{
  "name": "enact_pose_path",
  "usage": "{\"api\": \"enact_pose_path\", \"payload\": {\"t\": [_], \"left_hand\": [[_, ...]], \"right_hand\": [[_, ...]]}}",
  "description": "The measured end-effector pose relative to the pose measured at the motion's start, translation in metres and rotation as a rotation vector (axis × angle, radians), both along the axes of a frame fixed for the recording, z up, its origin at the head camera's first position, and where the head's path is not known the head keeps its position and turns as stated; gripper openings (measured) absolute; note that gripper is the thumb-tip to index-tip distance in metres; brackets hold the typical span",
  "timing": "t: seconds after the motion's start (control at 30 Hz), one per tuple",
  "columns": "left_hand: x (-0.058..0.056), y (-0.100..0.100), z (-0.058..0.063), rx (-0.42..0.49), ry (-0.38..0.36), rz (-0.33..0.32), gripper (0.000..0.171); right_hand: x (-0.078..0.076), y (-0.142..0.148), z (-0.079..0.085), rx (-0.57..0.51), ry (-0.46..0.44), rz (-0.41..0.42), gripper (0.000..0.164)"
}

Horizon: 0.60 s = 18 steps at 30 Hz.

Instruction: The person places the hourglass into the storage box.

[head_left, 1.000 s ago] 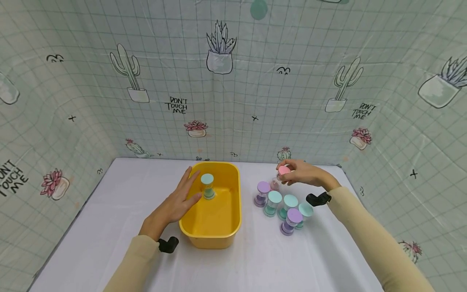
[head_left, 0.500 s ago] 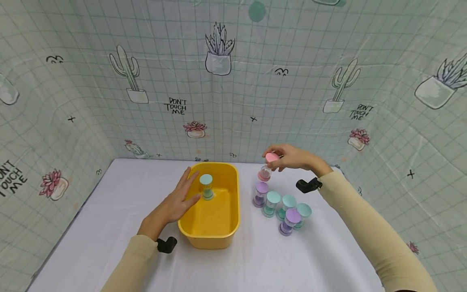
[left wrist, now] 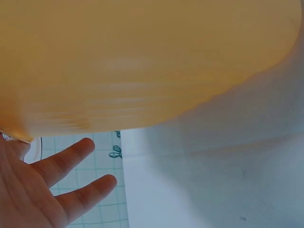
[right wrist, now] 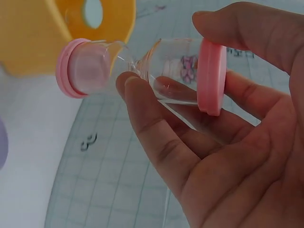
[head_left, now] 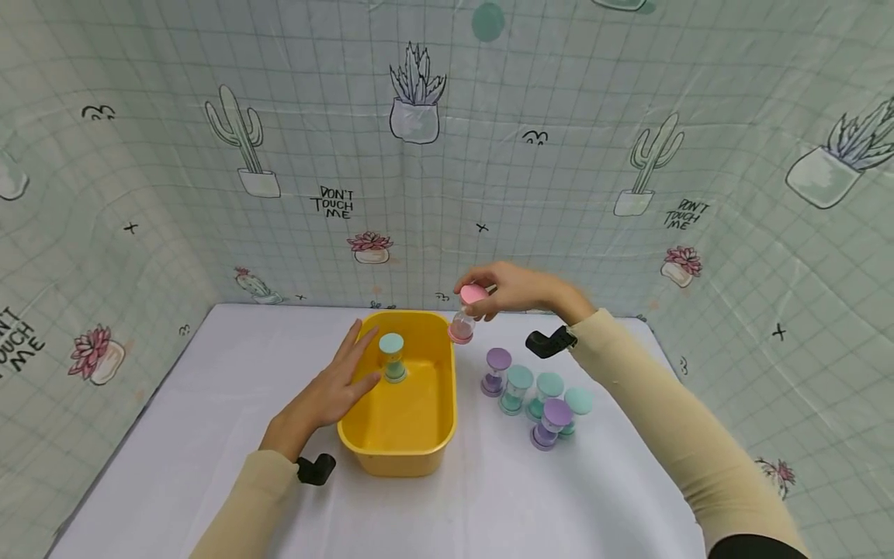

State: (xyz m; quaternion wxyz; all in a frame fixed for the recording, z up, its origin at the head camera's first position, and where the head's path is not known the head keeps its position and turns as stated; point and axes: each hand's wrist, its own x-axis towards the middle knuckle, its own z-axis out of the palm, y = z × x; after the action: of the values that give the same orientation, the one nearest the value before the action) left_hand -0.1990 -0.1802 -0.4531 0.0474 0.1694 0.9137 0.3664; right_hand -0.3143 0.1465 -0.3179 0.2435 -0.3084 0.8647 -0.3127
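My right hand grips a pink-capped hourglass by its upper end, just above the right rim of the yellow bin. In the right wrist view the hourglass shows clear glass with pink sand at the far end, and the thumb and fingers are round it. My left hand lies along the bin's left rim with straight, spread fingers. Inside the bin stands one mint-green hourglass. The left wrist view has two fingers extended beside the bin's wall.
Right of the bin, mint hourglasses and purple hourglasses stand upright in a close group on the white tabletop. A grid-patterned cloth with cactus drawings hangs behind the table and at both sides.
My right hand has lifted the pink hourglass from behind the group and carried it left to the bin's edge. The left hand has stayed at the bin.
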Motion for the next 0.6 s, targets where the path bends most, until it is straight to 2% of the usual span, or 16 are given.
{"api": "enact_pose_path", "payload": {"t": [0.33, 0.47, 0.6], "left_hand": [[-0.001, -0.001, -0.001, -0.015, -0.004, 0.010, 0.076], [-0.002, -0.002, -0.001, -0.016, -0.011, 0.009, 0.076], [-0.001, -0.002, -0.002, -0.017, -0.015, 0.010, 0.075]], "right_hand": [[0.000, -0.049, 0.002, -0.030, -0.057, 0.100, 0.043], [-0.001, -0.062, 0.001, 0.027, -0.045, 0.118, 0.046], [-0.002, -0.075, -0.008, 0.104, -0.016, 0.136, 0.048]]}}
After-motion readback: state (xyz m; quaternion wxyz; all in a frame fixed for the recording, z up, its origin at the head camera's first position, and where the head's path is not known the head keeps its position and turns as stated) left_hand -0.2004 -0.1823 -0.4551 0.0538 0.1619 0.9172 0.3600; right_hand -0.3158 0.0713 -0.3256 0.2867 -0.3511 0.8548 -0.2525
